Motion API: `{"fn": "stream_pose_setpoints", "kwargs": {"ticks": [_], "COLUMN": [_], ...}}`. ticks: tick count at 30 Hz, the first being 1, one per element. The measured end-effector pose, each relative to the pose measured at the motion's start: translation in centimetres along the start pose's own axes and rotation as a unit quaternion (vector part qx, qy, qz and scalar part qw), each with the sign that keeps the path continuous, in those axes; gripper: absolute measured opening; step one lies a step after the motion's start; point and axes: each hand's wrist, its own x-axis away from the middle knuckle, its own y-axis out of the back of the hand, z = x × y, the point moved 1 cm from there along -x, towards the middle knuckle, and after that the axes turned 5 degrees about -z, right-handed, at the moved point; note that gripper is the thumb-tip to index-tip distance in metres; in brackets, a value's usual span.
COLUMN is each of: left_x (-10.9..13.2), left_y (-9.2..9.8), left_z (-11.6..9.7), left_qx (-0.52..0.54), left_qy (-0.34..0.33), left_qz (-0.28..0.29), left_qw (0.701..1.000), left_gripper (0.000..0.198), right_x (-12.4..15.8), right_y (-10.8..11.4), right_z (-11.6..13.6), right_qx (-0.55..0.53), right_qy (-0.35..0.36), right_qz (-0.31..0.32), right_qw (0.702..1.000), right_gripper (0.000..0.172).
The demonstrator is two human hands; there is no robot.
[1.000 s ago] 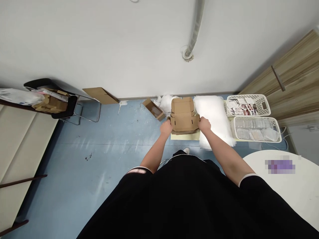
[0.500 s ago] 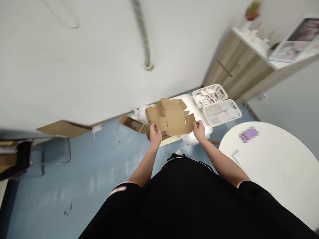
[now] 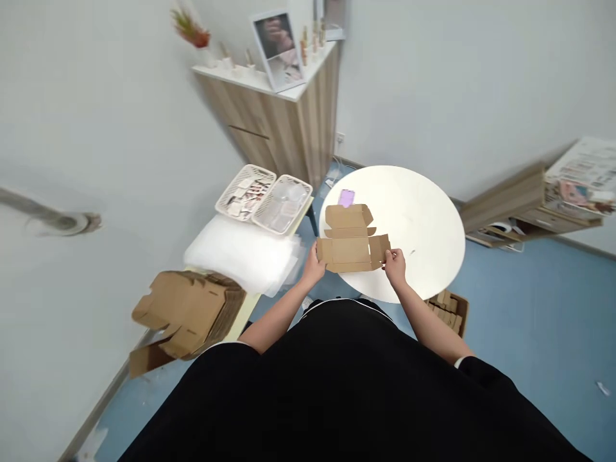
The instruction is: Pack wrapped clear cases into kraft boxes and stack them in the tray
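From my remote station I saw a round white table (image 3: 414,237) filling the middle of the view, with a wood-grain cabinet (image 3: 262,135) behind it. To its left, a pale yellow board (image 3: 245,314) carried a stack of flat brown cardboard blanks (image 3: 190,314) and a heap of white bubble wrap (image 3: 238,253), with two white plastic mesh baskets (image 3: 243,192) beyond. A brown cardboard box of folded pieces (image 3: 447,311) sat on the blue floor (image 3: 529,321) past the table's near right edge. The left hand (image 3: 314,266) and right hand (image 3: 395,267) stood apart, pinching opposite ends of a flat kraft cardboard box blank (image 3: 349,247) above the table's near edge. A small purple rectangular item (image 3: 346,197) lay just beyond the blank's far flap.
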Motion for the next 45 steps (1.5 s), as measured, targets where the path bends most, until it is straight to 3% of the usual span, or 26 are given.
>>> {"fn": "stream_pose_setpoints", "kwargs": {"ticks": [3,6,9,11,14,19,24,29,33,37,42,45], "left_x": [-1.0,-1.4,-1.8,-2.0,-2.2,-1.8,-1.6,-2.9,-4.7,-6.4,-7.8,-8.6], "left_y": [-8.2,-14.8,-19.1,-20.6,-21.1,-20.2,-20.7,-20.4,-20.3,-21.2,-22.7,-23.7], "left_z": [-1.7,-2.5,-2.5,-2.1,-0.9,1.5,2.8,1.3,-0.4,-1.5,-2.0,-1.9], "left_qx": [-0.031,-0.062,-0.092,-0.117,-0.162,-0.249,-0.305,-0.287,-0.240,-0.238,-0.252,-0.256], "left_qy": [0.027,0.064,0.044,0.021,0.015,-0.018,-0.046,-0.026,0.017,0.025,-0.005,0.013], "left_qz": [0.088,0.150,0.191,0.211,0.250,0.358,0.318,0.324,0.331,0.350,0.369,0.383], "left_qw": [0.995,0.985,0.976,0.970,0.954,0.900,0.897,0.901,0.912,0.906,0.894,0.887], "left_gripper": [0.093,0.095,0.092,0.084,0.082,0.118,0.123,0.110,0.104,0.111,0.125,0.138], "right_x": [-1.9,-3.8,-5.6,-6.5,-7.4,-7.6,-7.4,-8.1,-9.1,-10.3,-11.9,-13.0], "right_y": [5.8,9.3,10.6,10.8,10.4,9.5,9.6,10.0,10.0,10.0,10.3,10.3], "right_z": [-5.6,-10.4,-13.8,-15.4,-17.0,-18.6,-18.2,-15.7,-13.9,-13.2,-13.1,-13.0], "right_qx": [0.003,0.031,0.036,0.032,0.036,0.090,0.159,0.210,0.180,0.137,0.114,0.111], "right_qy": [-0.068,-0.132,-0.194,-0.227,-0.256,-0.223,-0.157,-0.111,-0.140,-0.187,-0.212,-0.220], "right_qz": [-0.030,-0.029,-0.013,-0.003,0.019,0.086,0.110,0.108,0.116,0.132,0.185,0.216], "right_qw": [0.997,0.990,0.980,0.973,0.966,0.967,0.968,0.965,0.967,0.964,0.953,0.945], "right_gripper": [0.022,0.020,0.018,0.017,0.025,0.050,0.063,0.064,0.062,0.068,0.100,0.102]}}
